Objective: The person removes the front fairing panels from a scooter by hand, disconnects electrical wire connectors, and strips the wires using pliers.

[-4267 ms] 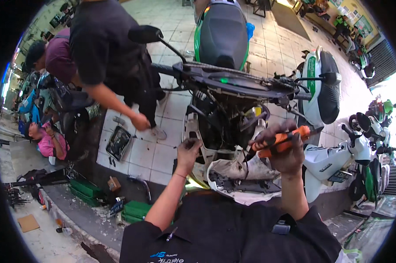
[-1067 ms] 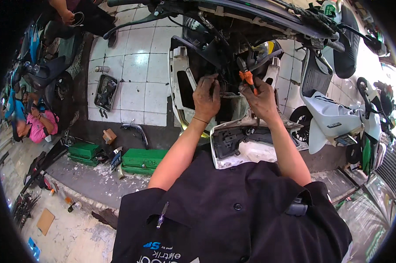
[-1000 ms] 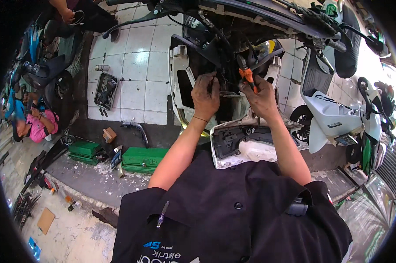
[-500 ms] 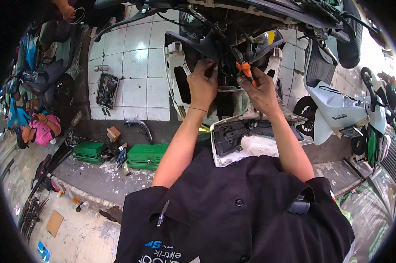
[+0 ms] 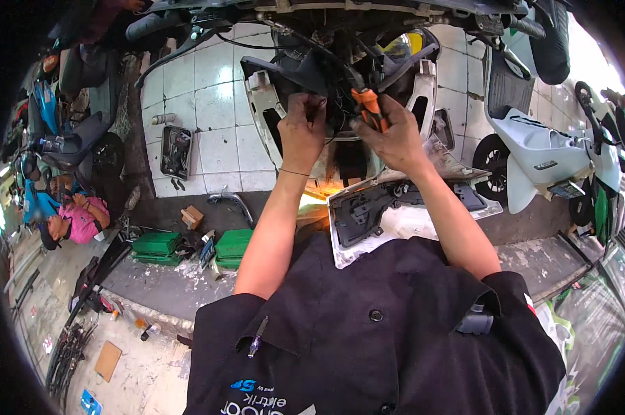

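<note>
My right hand (image 5: 395, 140) is closed around orange-handled pliers (image 5: 369, 105), whose dark jaws point up into the wiring of a partly stripped scooter. Beside it on the left, my left hand (image 5: 302, 129) has its thumb and fingers pinched together at the edge of the dark wires (image 5: 338, 104). Whatever sits in that pinch is too small to make out. Around both hands stands the scooter's white body frame (image 5: 262, 97). Nearer to me, below my right wrist, lies a white body panel (image 5: 409, 225) with its black inner side showing.
A parts tray (image 5: 176, 152) lies on white floor tiles at left, near a small can (image 5: 163, 119). Green boxes (image 5: 157, 245) and a curved metal part (image 5: 231, 204) are along the dark ledge. A white scooter (image 5: 544, 155) stands at right. A person in pink (image 5: 84, 218) sits far left.
The view has shifted slightly, so the hands appear a little further left. Both keep their grips at the wiring. An orange-yellow glow below the hands has grown much brighter.
</note>
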A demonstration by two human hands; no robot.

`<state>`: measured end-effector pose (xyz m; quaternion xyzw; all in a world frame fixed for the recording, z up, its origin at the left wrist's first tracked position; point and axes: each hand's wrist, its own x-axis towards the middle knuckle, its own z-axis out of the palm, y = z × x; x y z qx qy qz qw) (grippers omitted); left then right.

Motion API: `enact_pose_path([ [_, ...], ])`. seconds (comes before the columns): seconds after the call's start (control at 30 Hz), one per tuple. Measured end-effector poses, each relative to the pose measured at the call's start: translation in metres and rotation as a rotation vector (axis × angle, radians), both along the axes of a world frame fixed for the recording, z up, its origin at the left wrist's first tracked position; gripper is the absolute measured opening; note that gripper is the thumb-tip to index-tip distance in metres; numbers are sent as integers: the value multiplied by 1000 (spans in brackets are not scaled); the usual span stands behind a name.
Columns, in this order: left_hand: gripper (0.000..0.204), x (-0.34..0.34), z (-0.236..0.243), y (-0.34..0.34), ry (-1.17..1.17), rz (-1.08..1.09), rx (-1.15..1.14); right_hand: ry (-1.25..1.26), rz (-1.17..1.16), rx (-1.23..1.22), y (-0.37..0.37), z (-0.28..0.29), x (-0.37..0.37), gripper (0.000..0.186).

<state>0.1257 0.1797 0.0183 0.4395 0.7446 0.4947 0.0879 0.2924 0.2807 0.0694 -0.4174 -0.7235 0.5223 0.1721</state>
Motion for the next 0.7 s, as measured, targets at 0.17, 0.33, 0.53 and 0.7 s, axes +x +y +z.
enact_pose_path([
  [0.17, 22, 1, 11, -14, 1, -118, -231, 15, -31, 14, -4, -6, -14, 44],
  [0.33, 19, 8, 7, -11, -26, -189, -45, 8, 12, 76, -3, -11, -20, 44],
  [0.53, 17, 6, 2, -12, -89, -194, -58, -80, 41, 174, 0, -10, -21, 36],
  [0.7, 19, 0, -2, -9, -132, -217, -71, -6, 146, 253, 2, -13, -21, 30],
])
